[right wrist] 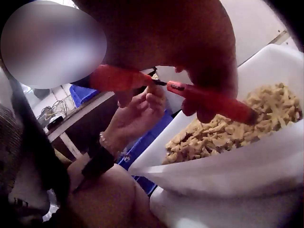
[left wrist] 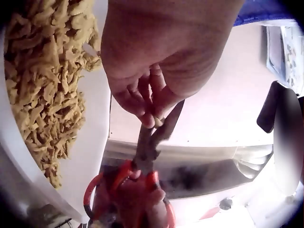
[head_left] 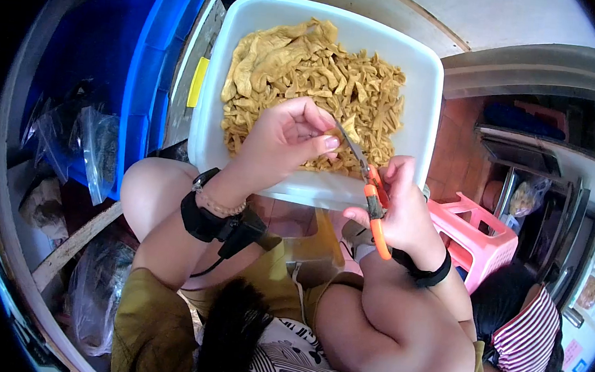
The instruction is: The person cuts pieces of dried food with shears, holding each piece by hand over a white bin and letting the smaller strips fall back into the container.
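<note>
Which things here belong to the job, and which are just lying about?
Part of the job, it seems:
scissors, held in the right grip
small piece, pinched in the left grip
strips
tub, holding the strips

Probably just lying about:
blue crate
pink stool
clear bag

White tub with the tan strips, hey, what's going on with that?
A seated person is working with both hands over the near part of the white tub. The right hand holds orange-handled scissors, and the fingers of the left hand pinch a small piece at the parted blades. In the tub, larger pieces lie toward the far left, with many narrow tan strips toward the right.
</note>
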Available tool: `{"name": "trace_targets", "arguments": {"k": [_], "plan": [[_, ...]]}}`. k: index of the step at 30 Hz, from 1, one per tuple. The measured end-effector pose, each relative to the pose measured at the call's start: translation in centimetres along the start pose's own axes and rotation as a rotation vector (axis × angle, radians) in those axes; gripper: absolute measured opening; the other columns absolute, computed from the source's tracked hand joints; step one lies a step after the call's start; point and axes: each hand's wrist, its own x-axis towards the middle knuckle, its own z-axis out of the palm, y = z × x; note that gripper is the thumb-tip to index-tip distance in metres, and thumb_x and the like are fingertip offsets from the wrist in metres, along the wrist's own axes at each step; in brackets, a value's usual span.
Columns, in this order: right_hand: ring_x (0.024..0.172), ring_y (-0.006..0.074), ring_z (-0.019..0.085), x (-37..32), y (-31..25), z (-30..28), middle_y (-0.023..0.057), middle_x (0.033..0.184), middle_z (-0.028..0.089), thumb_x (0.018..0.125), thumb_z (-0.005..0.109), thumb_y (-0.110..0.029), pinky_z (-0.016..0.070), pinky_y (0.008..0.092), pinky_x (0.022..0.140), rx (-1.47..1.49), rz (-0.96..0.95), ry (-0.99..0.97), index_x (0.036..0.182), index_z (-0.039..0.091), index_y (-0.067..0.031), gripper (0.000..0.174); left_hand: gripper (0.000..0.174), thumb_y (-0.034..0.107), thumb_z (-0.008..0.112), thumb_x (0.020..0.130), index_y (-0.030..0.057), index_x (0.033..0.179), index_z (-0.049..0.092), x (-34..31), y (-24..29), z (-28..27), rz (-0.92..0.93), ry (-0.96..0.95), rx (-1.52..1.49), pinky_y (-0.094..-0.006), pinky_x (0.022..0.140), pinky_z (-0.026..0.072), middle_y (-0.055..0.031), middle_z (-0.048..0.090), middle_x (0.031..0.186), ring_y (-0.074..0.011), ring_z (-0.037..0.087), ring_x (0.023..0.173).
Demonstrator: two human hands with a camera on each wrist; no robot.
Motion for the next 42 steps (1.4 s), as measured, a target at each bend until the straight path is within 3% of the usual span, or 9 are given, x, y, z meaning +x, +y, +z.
{"name": "trace_targets", "arguments": {"k": [4,10,15,19,25,31,37,42], "plan": [[0.057,0.0256,0.057,-0.2,0.4,0.0,0.0120,0.068,0.053,0.064,0.085,-0.045,0.0463,0.0345,0.053,-0.007,-0.007,0.028,0.097,0.032,-0.0039,0.075,0.012,-0.004,0.062,0.086,-0.0011,0.092,0.051,0.0,0.0,-0.1,0.000,-0.022,0.008,-0.0305,0.078,0.0560,-0.0100,0.059,0.099,-0.0142,0.061,0.092],[0.050,0.0252,0.053,-0.4,0.5,0.3,0.0100,0.061,0.049,0.065,0.085,-0.044,0.0446,0.0345,0.049,-0.071,0.050,0.092,0.092,0.035,-0.0038,0.069,0.014,-0.003,0.063,0.086,-0.0002,0.094,0.052,0.3,0.7,-0.7,-0.086,0.117,0.068,-0.0259,0.075,0.0542,-0.0078,0.060,0.095,-0.0137,0.063,0.090],[0.052,0.0279,0.059,-0.3,-0.4,-0.4,0.0112,0.062,0.053,0.068,0.082,-0.044,0.0469,0.0348,0.050,-0.055,0.031,0.051,0.094,0.037,-0.0034,0.067,0.013,-0.001,0.064,0.086,0.0007,0.093,0.053,0.1,0.2,-0.3,0.000,0.039,0.095,-0.0244,0.077,0.0513,-0.0048,0.061,0.093,-0.0111,0.061,0.085],[0.055,0.0288,0.061,-0.2,-0.7,-0.5,0.0117,0.064,0.055,0.069,0.081,-0.045,0.0478,0.0352,0.050,-0.116,-0.029,0.022,0.095,0.037,-0.0032,0.066,0.012,-0.001,0.064,0.085,0.0004,0.091,0.054,-0.2,0.4,0.4,-0.091,-0.052,0.206,-0.0241,0.078,0.0494,-0.0050,0.060,0.093,-0.0099,0.060,0.084],[0.055,0.0294,0.061,-0.4,-0.2,-0.1,0.0119,0.064,0.054,0.070,0.080,-0.045,0.0473,0.0355,0.049,-0.090,0.046,0.042,0.095,0.037,-0.0026,0.066,0.012,-0.003,0.064,0.085,-0.0002,0.091,0.054,0.0,0.1,0.2,-0.010,0.002,0.268,-0.0238,0.077,0.0488,-0.0058,0.060,0.092,-0.0091,0.059,0.083],[0.050,0.0247,0.056,-0.7,0.9,0.6,0.0094,0.061,0.048,0.069,0.083,-0.041,0.0438,0.0334,0.047,0.020,0.080,0.131,0.092,0.034,-0.0037,0.065,0.012,-0.006,0.062,0.085,-0.0011,0.092,0.053,0.2,1.2,-0.3,0.055,0.097,0.291,-0.0245,0.077,0.0517,-0.0064,0.060,0.094,-0.0106,0.061,0.085],[0.049,0.0226,0.052,-0.9,1.2,-0.1,0.0083,0.062,0.049,0.063,0.085,-0.048,0.0428,0.0308,0.047,-0.059,-0.029,0.186,0.092,0.034,-0.0052,0.073,0.014,-0.001,0.062,0.087,-0.0003,0.096,0.052,0.4,1.6,-1.3,-0.006,0.154,0.102,-0.0269,0.083,0.0540,-0.0079,0.061,0.097,-0.0122,0.063,0.090],[0.052,0.0257,0.057,-0.6,0.4,0.0,0.0091,0.062,0.052,0.060,0.082,-0.057,0.0457,0.0334,0.049,-0.120,-0.067,0.090,0.094,0.035,-0.0045,0.078,0.015,0.001,0.063,0.088,-0.0002,0.098,0.052,0.3,1.2,-1.0,0.016,0.145,-0.057,-0.0290,0.083,0.0543,-0.0102,0.064,0.098,-0.0144,0.063,0.091]]}}
